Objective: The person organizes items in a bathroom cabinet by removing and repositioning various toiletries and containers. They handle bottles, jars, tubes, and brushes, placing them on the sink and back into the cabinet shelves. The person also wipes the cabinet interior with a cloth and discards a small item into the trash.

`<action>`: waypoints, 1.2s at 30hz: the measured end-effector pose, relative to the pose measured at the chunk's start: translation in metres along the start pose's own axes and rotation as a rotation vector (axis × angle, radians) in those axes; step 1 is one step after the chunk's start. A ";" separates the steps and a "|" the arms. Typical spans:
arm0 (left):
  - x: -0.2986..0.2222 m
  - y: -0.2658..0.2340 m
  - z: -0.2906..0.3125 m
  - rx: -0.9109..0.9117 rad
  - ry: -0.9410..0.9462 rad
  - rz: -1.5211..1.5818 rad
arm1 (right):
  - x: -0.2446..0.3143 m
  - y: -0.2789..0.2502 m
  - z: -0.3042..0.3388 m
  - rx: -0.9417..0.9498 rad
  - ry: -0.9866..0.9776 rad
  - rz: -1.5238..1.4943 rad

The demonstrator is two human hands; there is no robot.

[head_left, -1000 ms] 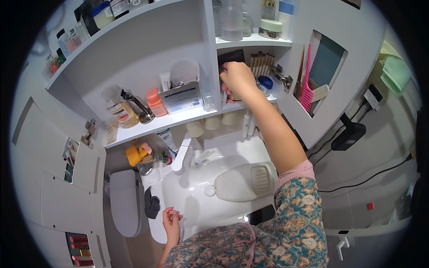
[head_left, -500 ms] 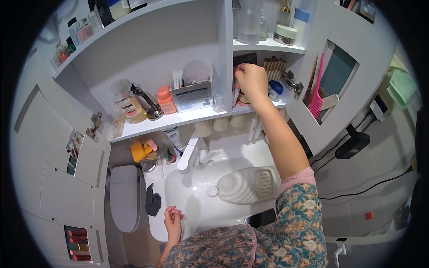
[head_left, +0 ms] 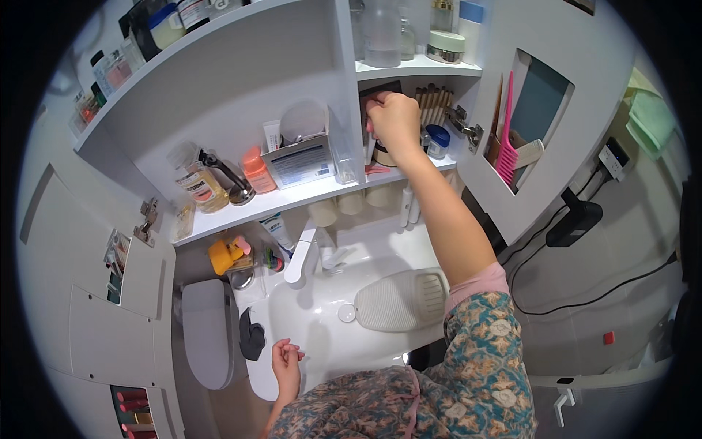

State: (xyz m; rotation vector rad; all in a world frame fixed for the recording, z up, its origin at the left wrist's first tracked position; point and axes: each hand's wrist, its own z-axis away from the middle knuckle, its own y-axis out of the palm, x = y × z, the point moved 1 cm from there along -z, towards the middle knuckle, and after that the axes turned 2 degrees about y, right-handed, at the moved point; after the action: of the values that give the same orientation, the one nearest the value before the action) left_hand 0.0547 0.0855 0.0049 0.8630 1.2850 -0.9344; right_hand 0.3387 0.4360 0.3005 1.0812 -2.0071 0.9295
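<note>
My right hand (head_left: 395, 123) reaches into the lower right compartment of the wall cabinet, its fingers pinched together near the divider. A slim pale stick-like item shows just below the fingertips; whether they hold it I cannot tell. Behind the hand is a dark flat case (head_left: 384, 88). Right of it stand several makeup brushes (head_left: 433, 102) and a blue-lidded jar (head_left: 437, 140); a round container is partly hidden by the wrist. My left hand (head_left: 287, 362) hovers by the front left of the white sink (head_left: 311, 358), fingers loosely curled and apart, with nothing in it.
The open cabinet door (head_left: 545, 183) stands right of my forearm, holding a pink comb (head_left: 507, 146). Mouthwash (head_left: 200, 183), a razor on a stand (head_left: 240, 189) and an orange bottle (head_left: 257, 172) line the left shelf. Below are the faucet (head_left: 298, 262) and a small washboard (head_left: 398, 301).
The whole view has shifted, so the cabinet sits further left in the picture. My right hand remains in the compartment with its fingers pinched. My left hand has hardly moved.
</note>
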 end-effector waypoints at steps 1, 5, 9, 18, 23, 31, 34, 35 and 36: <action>0.001 0.000 0.000 0.002 -0.001 0.003 | -0.001 0.000 0.000 -0.003 -0.003 -0.010; 0.000 0.004 0.001 0.016 -0.013 0.010 | 0.000 -0.001 0.002 -0.008 0.011 -0.057; -0.006 0.025 -0.006 0.126 0.047 -0.036 | -0.004 -0.004 -0.001 -0.036 -0.039 -0.042; -0.073 0.125 -0.049 0.443 0.351 -0.313 | -0.007 -0.006 0.002 -0.028 -0.139 -0.241; -0.159 0.208 -0.087 0.630 0.964 -0.550 | -0.003 -0.010 0.002 -0.025 -0.084 -0.340; -0.204 0.316 -0.146 0.564 0.639 0.204 | 0.002 -0.016 0.001 0.034 0.012 -0.404; -0.238 0.331 -0.144 0.591 0.481 0.390 | 0.007 -0.023 -0.003 0.081 0.051 -0.333; -0.245 0.335 -0.144 0.603 0.467 0.414 | 0.008 -0.025 -0.005 0.095 0.064 -0.295; -0.245 0.338 -0.146 0.583 0.464 0.352 | 0.008 -0.025 -0.007 0.110 0.078 -0.257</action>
State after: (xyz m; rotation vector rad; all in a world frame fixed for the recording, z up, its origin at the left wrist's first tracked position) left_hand 0.2983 0.3716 0.2386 1.7828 1.1913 -0.8585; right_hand 0.3583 0.4281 0.3176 1.3069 -1.7218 0.9379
